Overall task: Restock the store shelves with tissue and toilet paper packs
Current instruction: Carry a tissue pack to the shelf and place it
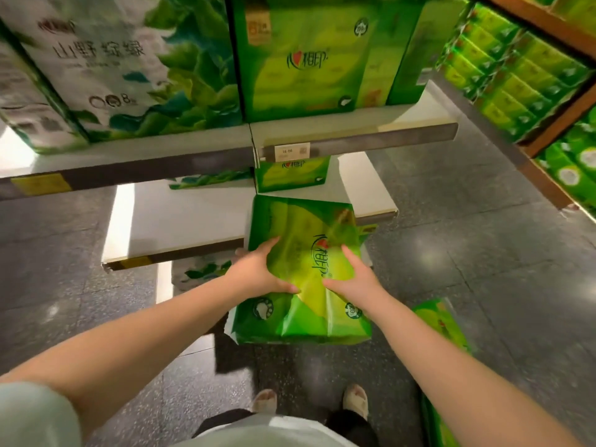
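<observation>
I hold a green tissue pack [300,227] in both hands in front of the lower white shelf [193,217]. My left hand [258,272] grips its top face from the left, thumb near the middle. From the right, my right hand [351,279] grips the same face. The wrapping bunches between my thumbs. Another green pack [292,174] stands at the back of the lower shelf. On the upper shelf [354,127] stands a large green pack [306,56] next to a white-and-green pack [129,66].
Another green pack [442,321] lies on the dark floor by my right forearm. A wooden rack of green packs [516,69] runs along the right side. A price tag [292,151] is clipped to the upper shelf edge. My feet [309,401] stand below the held pack.
</observation>
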